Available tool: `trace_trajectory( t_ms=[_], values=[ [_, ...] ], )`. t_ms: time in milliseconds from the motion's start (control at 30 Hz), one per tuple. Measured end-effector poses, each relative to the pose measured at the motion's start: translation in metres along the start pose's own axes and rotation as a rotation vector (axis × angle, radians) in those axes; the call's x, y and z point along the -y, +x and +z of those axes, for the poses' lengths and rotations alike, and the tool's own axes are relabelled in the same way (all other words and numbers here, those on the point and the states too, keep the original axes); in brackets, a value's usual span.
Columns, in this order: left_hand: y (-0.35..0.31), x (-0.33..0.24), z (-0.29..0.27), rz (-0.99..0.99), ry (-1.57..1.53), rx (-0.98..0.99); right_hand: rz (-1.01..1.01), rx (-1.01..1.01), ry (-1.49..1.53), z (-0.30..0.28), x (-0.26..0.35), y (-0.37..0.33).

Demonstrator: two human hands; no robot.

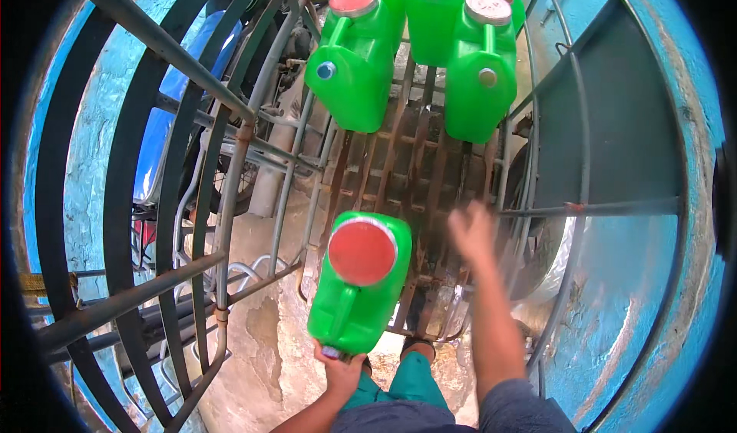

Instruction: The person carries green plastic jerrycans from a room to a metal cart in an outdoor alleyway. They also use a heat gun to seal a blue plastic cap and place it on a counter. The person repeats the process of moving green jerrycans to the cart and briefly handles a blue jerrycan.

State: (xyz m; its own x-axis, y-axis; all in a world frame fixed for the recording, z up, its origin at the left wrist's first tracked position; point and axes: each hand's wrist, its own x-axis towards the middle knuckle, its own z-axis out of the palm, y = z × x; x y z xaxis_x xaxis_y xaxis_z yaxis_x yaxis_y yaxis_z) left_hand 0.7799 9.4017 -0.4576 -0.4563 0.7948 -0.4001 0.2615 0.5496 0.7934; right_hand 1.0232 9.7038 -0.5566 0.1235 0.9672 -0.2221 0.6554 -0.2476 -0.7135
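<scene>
A green plastic water jug [376,299] with a wide red lid [362,252] is right in front of me, at the near end of a slatted metal rack. My left hand [338,368] grips its near lower end, around the small pale spout cap [332,352]. To the right of the jug, my right hand [471,229] is over the slats and smeared by motion. Nothing can be made out in it. Farther off on the rack stand a jug with a red lid and blue spout cap [353,68] and another with a whitish lid [481,84].
Several more green jugs [435,18] stand behind those two. Rusty slats [391,164] form the rack's floor, with metal side rails [288,180] along it. A dark barred gate [123,203] is at left; a grey panel [606,118] and blue wall [614,295] are at right.
</scene>
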Motion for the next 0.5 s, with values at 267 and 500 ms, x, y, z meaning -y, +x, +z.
trace_trajectory(
  t_ms=[267, 500],
  values=[
    [0.095, -0.062, 0.063, 0.056, -0.102, -0.024, 0.416, 0.575, 0.064, 0.081, -0.077, -0.262],
    [0.219, -0.133, 0.157, 0.267, 0.153, -0.231, 0.436, 0.403, -0.01, 0.041, -0.143, -0.326]
  ],
)
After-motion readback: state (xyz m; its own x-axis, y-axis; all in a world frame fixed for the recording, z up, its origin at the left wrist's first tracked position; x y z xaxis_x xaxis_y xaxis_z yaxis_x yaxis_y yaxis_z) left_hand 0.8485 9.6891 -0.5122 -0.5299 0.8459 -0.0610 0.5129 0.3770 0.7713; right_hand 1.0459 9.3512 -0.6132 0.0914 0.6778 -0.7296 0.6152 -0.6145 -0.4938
